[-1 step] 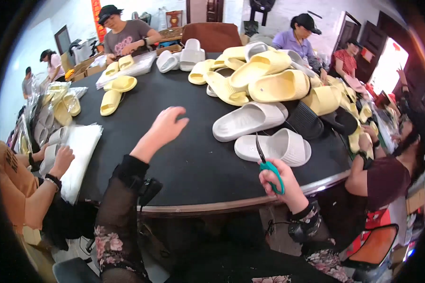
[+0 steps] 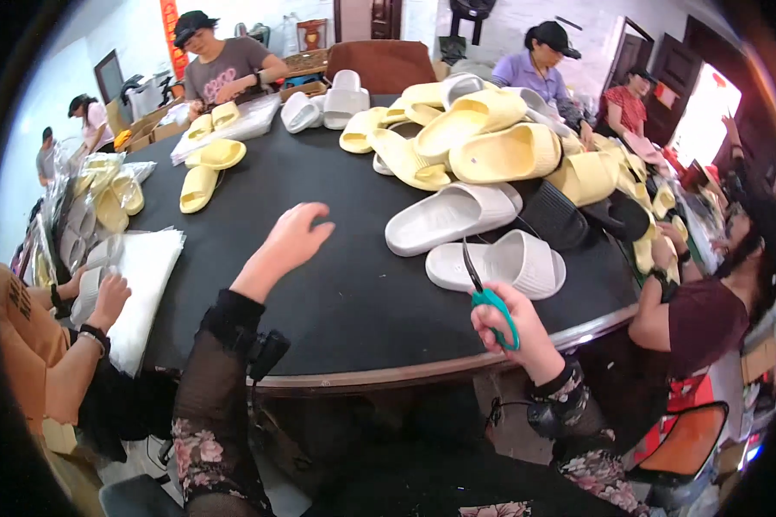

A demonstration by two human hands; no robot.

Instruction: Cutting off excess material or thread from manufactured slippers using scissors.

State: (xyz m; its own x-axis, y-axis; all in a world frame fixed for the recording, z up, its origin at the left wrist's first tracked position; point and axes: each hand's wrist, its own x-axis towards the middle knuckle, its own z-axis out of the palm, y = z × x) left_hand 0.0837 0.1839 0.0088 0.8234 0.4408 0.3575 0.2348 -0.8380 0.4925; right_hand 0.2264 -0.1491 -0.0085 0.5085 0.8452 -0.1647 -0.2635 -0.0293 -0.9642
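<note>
Nothing had visibly shifted since the earlier frame, which was taken at the same instant: both hands and every slipper lay as before. On the round black surface (image 2: 353, 293) the left hand (image 2: 295, 239) hovered open, fingers spread and pointing toward one o'clock, holding nothing. At about five o'clock from it the right hand (image 2: 513, 332) was closed around the teal handles of a pair of scissors (image 2: 483, 293); their long axis ran nearly upright, with the dark blades pointing to eleven o'clock, and the tips overlapped the near edge of a white slipper (image 2: 504, 263). A second white slipper (image 2: 448, 215) lay just beyond it at eleven o'clock, its long axis slanting from eight to two o'clock. Behind these rose a heap of yellow slippers (image 2: 500, 151), with dark slippers (image 2: 569, 215) at its three o'clock side. Cardboard boxes (image 2: 138, 127) stood at the far left rim, their contents too small to make out. A stack of clear plastic bags (image 2: 147, 276) sat at nine o'clock, under another person's hands. Whether the blades were parted could not be told, and the lower handle loop was hidden inside the fingers.
</note>
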